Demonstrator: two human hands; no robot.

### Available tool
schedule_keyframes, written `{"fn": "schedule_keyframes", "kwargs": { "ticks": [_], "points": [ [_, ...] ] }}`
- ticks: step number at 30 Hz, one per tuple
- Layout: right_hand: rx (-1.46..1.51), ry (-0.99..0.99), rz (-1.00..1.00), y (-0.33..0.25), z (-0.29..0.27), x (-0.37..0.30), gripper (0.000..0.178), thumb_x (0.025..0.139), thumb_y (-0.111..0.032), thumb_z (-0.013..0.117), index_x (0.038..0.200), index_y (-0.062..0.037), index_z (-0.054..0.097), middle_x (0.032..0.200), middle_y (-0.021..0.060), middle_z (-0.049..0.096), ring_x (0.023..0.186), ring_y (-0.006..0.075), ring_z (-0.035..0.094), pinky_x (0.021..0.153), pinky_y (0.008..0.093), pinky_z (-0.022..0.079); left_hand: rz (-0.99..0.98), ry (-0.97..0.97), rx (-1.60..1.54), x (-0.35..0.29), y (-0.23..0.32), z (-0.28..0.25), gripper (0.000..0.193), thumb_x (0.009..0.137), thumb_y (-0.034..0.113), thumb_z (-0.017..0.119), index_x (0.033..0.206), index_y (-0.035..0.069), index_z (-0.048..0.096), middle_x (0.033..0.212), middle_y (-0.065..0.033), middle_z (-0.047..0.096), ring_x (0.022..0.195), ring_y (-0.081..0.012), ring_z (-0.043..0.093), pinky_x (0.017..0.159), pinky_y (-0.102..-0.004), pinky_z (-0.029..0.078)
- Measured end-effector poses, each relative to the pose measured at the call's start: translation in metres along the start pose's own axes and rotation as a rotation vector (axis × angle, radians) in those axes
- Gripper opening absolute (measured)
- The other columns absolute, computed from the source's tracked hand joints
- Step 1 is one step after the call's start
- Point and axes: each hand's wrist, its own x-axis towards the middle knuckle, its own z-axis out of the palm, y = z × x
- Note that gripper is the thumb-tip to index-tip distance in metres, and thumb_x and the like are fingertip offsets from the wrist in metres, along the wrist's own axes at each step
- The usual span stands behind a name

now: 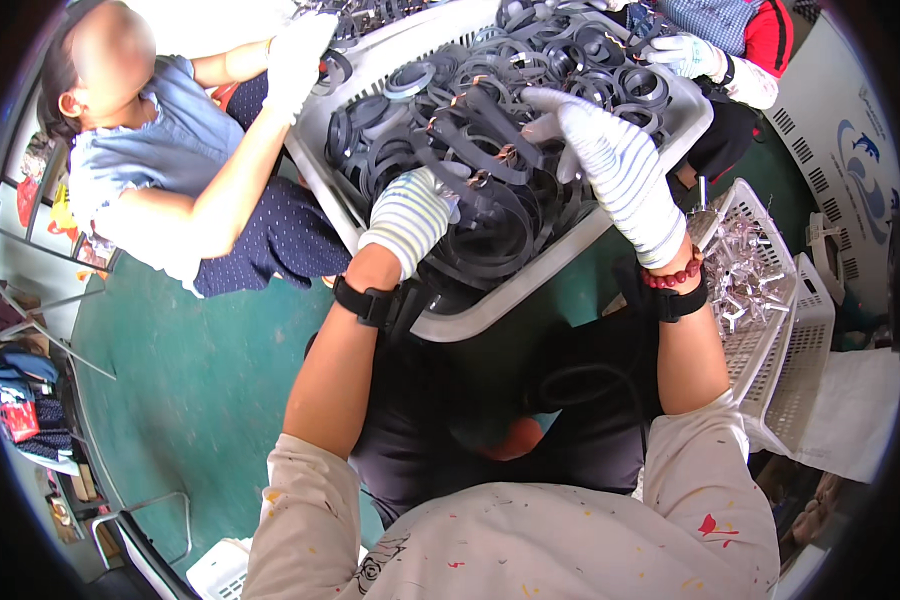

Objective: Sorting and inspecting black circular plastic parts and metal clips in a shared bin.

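Note:
A large pale plastic basket [490,312] in front of me is heaped with black rubber-like rings [505,235], some bearing small copper-coloured clips. At its near left side my left hand [410,215], in a striped glove, is closed around black rings at the top of the pile. What lies inside that grip is partly hidden by the glove. My right hand [610,160], gloved alike, hovers over the right part of the heap. Its fingers reach left, apart from the thumb, and no ring shows between them. Dark bands circle both my wrists.
On the left sits a co-worker in a blue top [160,150] with gloved hands raised by the basket. Another person's gloved hand [685,55] is at the far right rim. Right of me, a white basket [770,290] holds clear, shiny parts. The floor [170,370] is green.

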Motion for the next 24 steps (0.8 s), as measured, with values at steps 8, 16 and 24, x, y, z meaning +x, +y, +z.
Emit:
{"fn": "schedule_keyframes", "kwargs": {
  "ticks": [8,16,24],
  "points": [
    [0.051,0.117,0.141,0.022,-0.005,0.004,0.03,0.106,-0.021,0.061,0.129,-0.0043,0.07,0.109,0.0084,0.077,0.092,0.015,0.07,0.083,0.0294,0.056,0.151,-0.298,-0.626,-0.013,0.028,-0.026,0.022,0.095,0.013,0.06,0.112,0.004,0.072,0.094,-0.0082,0.072,0.08,-0.0228,0.065,0.072,-0.0348,0.053],
    [-0.198,0.163,-0.02,0.015,0.014,0.004,0.032,0.096,-0.014,0.068,0.128,-0.0064,0.07,0.113,0.0161,0.074,0.103,0.0292,0.072,0.093,0.0363,0.055,-0.023,-0.413,-1.12,-0.017,0.037,-0.014,0.043,0.106,0.02,0.056,0.144,-0.001,0.059,0.088,0.0019,0.065,0.073,-0.0014,0.046,0.064,-0.0186,0.037],
    [-0.581,0.307,-0.216,0.01,0.02,0.004,0.03,0.088,-0.034,0.077,0.101,-0.0069,0.077,0.091,0.0103,0.075,0.086,0.0311,0.071,0.077,0.0414,0.055,0.127,-0.413,-1.058,-0.012,0.027,-0.002,0.038,0.104,0.015,0.056,0.137,0.0,0.065,0.087,-0.0013,0.067,0.061,-0.001,0.043,0.055,-0.0184,0.035]
  ]
}}
